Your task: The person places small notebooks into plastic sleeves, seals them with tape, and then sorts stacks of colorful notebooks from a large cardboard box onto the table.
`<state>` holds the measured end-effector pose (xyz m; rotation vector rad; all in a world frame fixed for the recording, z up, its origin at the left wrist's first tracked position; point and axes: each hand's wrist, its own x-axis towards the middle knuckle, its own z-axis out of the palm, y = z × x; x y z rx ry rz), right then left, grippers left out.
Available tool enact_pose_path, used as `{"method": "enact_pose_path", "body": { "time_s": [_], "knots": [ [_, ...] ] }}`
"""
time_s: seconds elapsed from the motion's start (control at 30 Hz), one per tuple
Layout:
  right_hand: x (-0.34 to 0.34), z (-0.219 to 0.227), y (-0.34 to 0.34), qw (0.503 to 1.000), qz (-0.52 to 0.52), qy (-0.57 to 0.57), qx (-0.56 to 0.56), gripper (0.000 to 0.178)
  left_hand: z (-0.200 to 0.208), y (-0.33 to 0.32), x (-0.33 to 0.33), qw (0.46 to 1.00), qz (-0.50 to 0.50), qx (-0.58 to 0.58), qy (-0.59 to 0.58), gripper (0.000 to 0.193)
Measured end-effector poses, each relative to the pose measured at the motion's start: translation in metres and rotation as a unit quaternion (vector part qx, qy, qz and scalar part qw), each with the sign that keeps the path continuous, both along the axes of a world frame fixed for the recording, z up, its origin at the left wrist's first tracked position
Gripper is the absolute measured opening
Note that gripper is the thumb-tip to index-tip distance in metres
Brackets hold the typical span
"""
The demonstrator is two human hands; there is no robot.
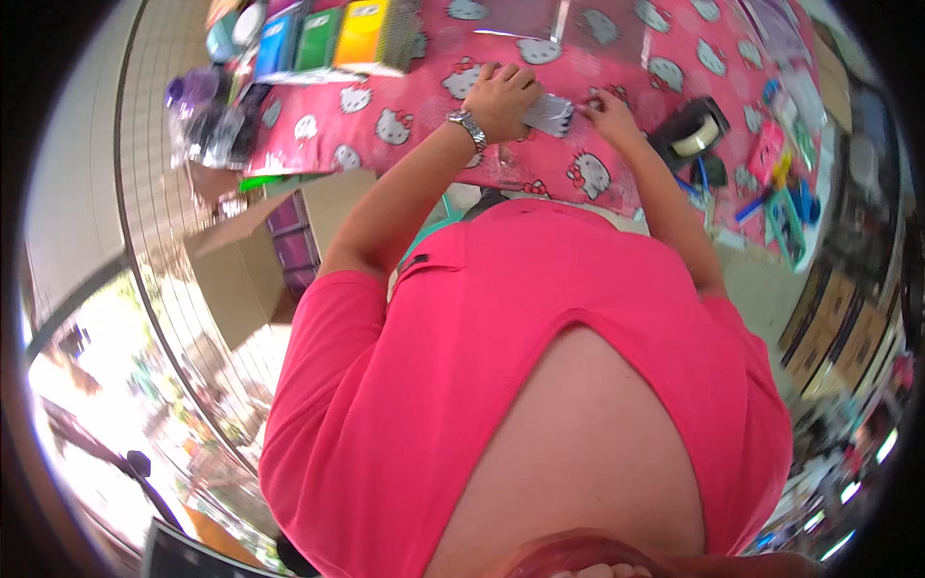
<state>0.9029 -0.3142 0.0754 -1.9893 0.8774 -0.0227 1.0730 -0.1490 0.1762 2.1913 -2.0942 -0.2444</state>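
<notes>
Pink cat-print tablecloth covered the table, tiled floor and open cardboard box below left. Head view: left hand, with wristwatch, lay fingers-curled on a small silvery packet at the cloth's near middle. Right hand pinched the packet's right edge. Tape dispenser sat just right; coloured notebooks far left
</notes>
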Motion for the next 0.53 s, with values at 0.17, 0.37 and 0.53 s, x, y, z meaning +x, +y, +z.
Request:
{"method": "enact_pose_path", "body": {
  "time_s": [0.17, 0.37, 0.53],
  "knots": [
    [-0.014, 0.018, -0.001, 0.993, 0.003, -0.091, 0.081, 0.023, 0.079, 0.108, 0.015, 0.911, 0.304, -0.246, 0.131, 0.063],
    [0.001, 0.039, 0.009, 0.989, 0.019, -0.077, 0.128, 0.017, 0.188, 0.304, 0.014, 0.690, 0.588, -0.421, 0.029, 0.066],
    [0.048, 0.052, 0.015, 0.984, 0.065, -0.100, 0.131, 0.017, 0.196, 0.393, 0.008, 0.551, 0.756, -0.055, -0.349, 0.075]
  ]
}}
